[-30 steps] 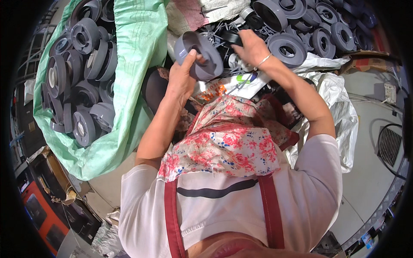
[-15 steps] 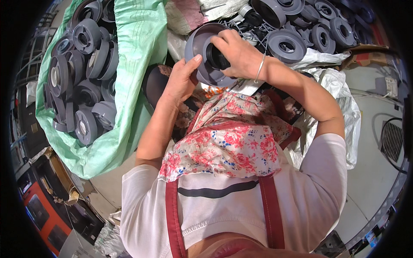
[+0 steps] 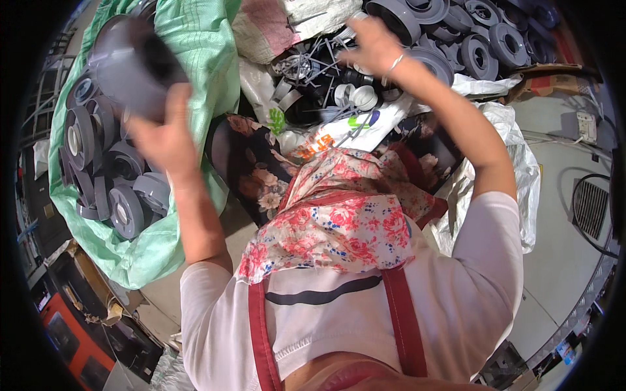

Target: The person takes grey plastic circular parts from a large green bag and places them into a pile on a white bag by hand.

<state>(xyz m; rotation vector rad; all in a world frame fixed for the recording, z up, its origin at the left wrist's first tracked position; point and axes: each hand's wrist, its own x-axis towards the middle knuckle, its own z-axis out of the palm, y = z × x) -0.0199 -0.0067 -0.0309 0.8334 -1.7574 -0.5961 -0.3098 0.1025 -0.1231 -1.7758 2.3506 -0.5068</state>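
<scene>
My left hand (image 3: pixel 166 140), smeared by motion, grips a large round grey plastic housing (image 3: pixel 134 68) by its lower edge. It is held over the green woven sack (image 3: pixel 208 65) on the left, where several similar grey ring-shaped parts (image 3: pixel 124 208) lie heaped. My right hand (image 3: pixel 377 49), also a little blurred, is above small parts at the top middle, fingers apart, with nothing visible in it. Beneath it and nearer me lie black fittings, white caps (image 3: pixel 362 98) and thin grey plastic strips (image 3: pixel 313 65).
A heap of grey round parts (image 3: pixel 479 55) fills the upper right, beside a cardboard flap (image 3: pixel 551 81). A printed white plastic bag (image 3: pixel 385 124) lies before my lap. White sacking (image 3: pixel 489 163) hangs at the right, and a pink-and-white sack (image 3: pixel 267 29) is at the top.
My left hand has carried the grey housing from the middle leftward over the green sack. My right hand has let go of it and moved up and slightly right, over the small parts.
</scene>
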